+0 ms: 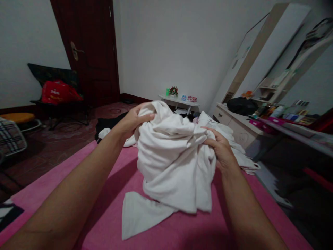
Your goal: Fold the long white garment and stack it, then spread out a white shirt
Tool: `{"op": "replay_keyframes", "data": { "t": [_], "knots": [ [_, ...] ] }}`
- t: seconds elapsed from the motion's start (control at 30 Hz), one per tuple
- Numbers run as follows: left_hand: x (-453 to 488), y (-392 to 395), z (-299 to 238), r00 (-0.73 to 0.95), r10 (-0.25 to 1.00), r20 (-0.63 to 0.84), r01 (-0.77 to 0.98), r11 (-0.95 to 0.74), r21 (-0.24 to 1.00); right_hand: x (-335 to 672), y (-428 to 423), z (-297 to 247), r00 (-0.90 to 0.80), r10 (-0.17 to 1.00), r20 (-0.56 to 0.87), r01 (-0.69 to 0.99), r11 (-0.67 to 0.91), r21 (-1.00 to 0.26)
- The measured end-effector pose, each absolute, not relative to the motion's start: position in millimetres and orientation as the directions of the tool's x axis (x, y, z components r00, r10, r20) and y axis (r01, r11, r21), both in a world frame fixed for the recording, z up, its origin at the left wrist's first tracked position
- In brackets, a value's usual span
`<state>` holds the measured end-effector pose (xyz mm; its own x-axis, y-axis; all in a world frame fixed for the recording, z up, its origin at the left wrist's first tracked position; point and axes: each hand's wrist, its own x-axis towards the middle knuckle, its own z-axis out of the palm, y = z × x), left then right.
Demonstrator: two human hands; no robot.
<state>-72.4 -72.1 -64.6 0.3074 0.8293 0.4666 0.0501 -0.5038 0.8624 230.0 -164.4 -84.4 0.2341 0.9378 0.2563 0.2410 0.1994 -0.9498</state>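
A white garment (174, 149) hangs bunched between my two hands, its lower folds resting on a pink cloth surface (114, 208). It looks like a shirt, with a sleeve-like flap spread flat toward me at the lower left. My left hand (139, 118) is closed on the garment's upper left edge, thumb on top. At the upper right side, my right hand (220, 146) pinches the fabric between thumb and fingers. The rest of the garment's shape is lost in the folds.
More white clothing (239, 156) lies behind on the right, with dark clothing (111, 125) at the far left edge. A dresser (234, 125) with a black bag (241, 105) stands at right. Beyond are a low white shelf (179, 100) and a chair holding a red bag (59, 92).
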Motion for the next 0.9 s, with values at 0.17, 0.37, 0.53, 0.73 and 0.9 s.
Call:
{"op": "replay_keyframes", "data": {
  "t": [0.17, 0.37, 0.53, 0.73, 0.9],
  "knots": [
    [-70, -24, -118, -0.164, 0.71, 0.685, 0.485, -0.546, 0.683, 243, -129, -137, 0.471, 0.707, 0.528, 0.652, 0.125, -0.748],
    [-64, -26, -128, 0.124, 0.843, 0.523, 0.571, -0.492, 0.657, 239, -129, -149, 0.168, 0.928, 0.334, 0.717, 0.118, -0.688],
    [-55, -51, -116, 0.617, 0.762, -0.196, 0.612, -0.307, 0.729, 227, -145, -132, -0.159, 0.987, -0.024, 0.7, 0.096, -0.707],
    [-39, -68, -124, 0.76, 0.633, -0.152, 0.602, -0.595, 0.532, 188, -174, -123, -0.486, 0.862, -0.146, 0.705, 0.287, -0.649],
    [-32, -69, -133, 0.718, 0.687, -0.106, 0.655, -0.617, 0.436, 143, -197, -135, -0.592, 0.802, -0.076, 0.76, 0.525, -0.383]
  ]
}}
